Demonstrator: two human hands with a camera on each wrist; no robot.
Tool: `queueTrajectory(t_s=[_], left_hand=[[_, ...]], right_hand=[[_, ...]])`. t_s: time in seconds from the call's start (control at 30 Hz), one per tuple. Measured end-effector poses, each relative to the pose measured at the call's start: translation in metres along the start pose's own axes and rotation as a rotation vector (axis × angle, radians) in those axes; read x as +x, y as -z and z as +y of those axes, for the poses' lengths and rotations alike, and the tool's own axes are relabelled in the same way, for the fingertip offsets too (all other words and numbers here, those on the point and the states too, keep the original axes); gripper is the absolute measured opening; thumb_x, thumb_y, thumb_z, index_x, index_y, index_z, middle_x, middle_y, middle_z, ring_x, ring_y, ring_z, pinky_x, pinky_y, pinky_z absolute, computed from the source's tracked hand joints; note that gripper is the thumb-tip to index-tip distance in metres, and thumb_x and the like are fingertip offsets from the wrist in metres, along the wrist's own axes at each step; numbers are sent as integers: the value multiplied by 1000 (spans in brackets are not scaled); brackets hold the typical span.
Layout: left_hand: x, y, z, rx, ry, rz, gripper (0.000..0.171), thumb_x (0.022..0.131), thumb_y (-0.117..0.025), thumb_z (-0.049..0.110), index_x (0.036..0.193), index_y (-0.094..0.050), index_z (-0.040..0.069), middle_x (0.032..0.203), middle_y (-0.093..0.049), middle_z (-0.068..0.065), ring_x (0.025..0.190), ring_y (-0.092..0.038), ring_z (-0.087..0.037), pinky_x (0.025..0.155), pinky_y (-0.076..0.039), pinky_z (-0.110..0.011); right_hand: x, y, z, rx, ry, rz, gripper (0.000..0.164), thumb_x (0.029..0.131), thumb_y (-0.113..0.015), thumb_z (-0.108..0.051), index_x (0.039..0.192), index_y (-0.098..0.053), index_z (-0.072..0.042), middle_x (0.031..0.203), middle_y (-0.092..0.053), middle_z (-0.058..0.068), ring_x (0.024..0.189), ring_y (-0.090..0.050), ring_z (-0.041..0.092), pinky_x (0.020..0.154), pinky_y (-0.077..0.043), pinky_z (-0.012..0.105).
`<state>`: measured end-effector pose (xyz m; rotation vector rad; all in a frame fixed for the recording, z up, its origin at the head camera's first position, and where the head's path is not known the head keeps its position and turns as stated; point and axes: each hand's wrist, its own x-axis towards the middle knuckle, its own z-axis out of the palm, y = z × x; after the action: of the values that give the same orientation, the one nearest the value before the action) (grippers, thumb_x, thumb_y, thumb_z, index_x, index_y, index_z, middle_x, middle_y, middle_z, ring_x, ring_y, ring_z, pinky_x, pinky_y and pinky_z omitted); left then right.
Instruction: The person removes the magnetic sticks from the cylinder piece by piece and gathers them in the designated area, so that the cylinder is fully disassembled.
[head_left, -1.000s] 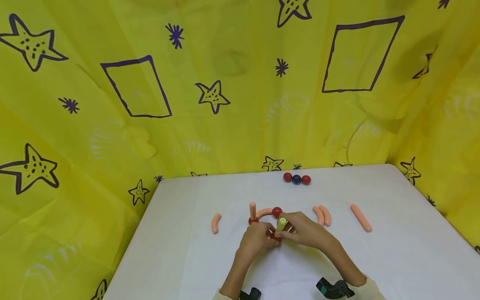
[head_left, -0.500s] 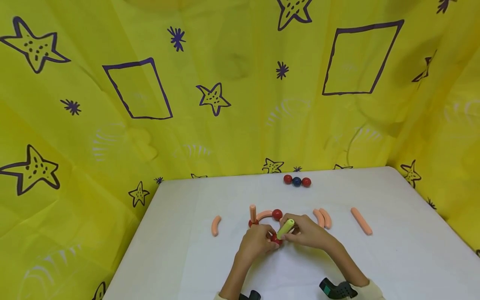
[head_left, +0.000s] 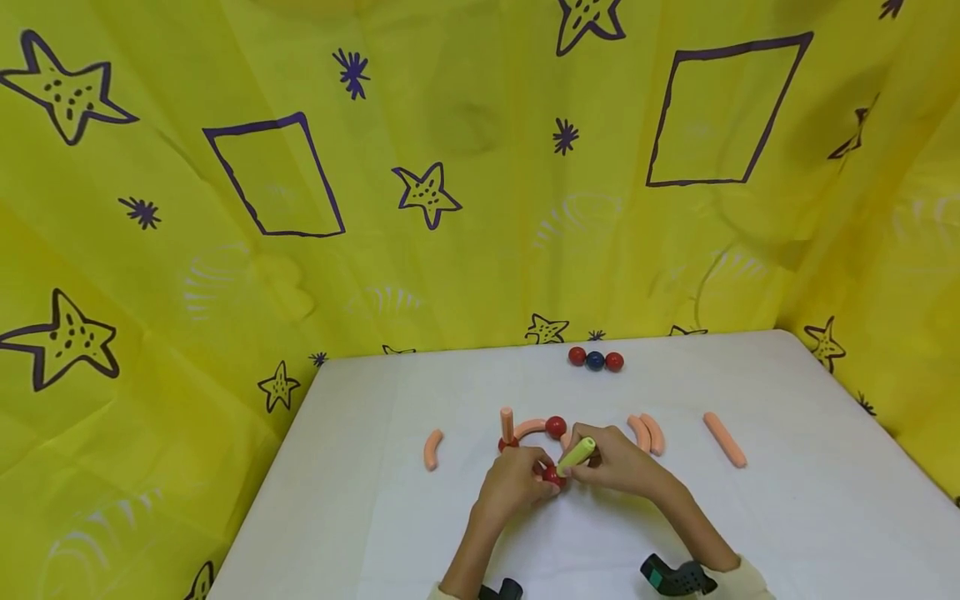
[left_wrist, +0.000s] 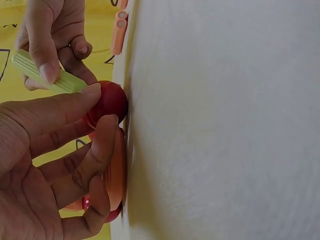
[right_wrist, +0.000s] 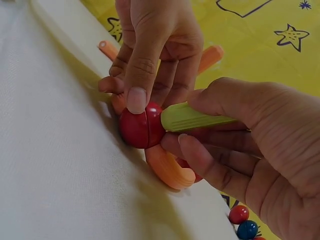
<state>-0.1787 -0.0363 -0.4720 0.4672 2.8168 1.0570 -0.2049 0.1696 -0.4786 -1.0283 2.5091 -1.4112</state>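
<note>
My left hand [head_left: 512,483] holds a red ball [right_wrist: 134,131] between thumb and fingers, low at the white table [head_left: 420,517]. From the other side, my right hand [head_left: 617,463] pinches a light green ridged stick [right_wrist: 200,119], which slants up to the right. The stick's lower end meets the ball; whether it is attached I cannot tell. Beyond the hands, an orange curved piece [head_left: 531,427] runs between a second red ball [head_left: 556,427] and a third red ball [head_left: 503,446], on which an orange stick [head_left: 507,423] stands upright. A curved piece [right_wrist: 167,170] also adjoins the held ball.
To the left lies a loose curved piece [head_left: 432,449]. Two curved pieces [head_left: 647,434] lie side by side at right, with a straight orange stick [head_left: 724,439] farther out. Two red balls and a blue ball [head_left: 595,361] line the back edge before a yellow curtain [head_left: 480,275].
The green stick has tipped from nearly upright to leaning right, along with my right fingers. More of the red ball shows now. My left hand stays in place.
</note>
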Motion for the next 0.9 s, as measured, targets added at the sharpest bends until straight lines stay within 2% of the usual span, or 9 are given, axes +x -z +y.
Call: queueTrajectory(t_s=[0.23,0.53,0.73,0.9], left_hand=[[1,0,0,4,-2,4,24,73,-84,12,94,-74,7,70,-64,2,58,-50,-4,50,-40,-20],[1,1,1,9,-1,-1,23,73,-84,13,94,-74,7,70,-63,2,57,-50,-3,49,-40,-20],[0,1,2,-3,1,4,22,73,-84,12,92,-74,7,69,-64,2,55,-50,-3,48,-40,-20],[-1,0,1,-18,20,-6,21,73,-84,12,91,-74,8,72,-67,1,56,-52,-3,50,-41,-20]], right_hand=[[0,2,-2,135,-45,-10,17,89,-69,-10,99,-56,-6,90,-74,12,66,-68,18,55,-56,29],[0,1,0,89,-62,-3,19,90,-69,-11,104,-57,-6,90,-73,8,69,-67,12,56,-55,26],[-1,6,0,52,-73,82,22,96,-62,-14,110,-54,1,99,-71,15,84,-73,20,64,-56,24],[-3,17,-1,70,-122,171,23,101,-53,-17,114,-54,2,98,-69,13,80,-68,18,67,-57,31]])
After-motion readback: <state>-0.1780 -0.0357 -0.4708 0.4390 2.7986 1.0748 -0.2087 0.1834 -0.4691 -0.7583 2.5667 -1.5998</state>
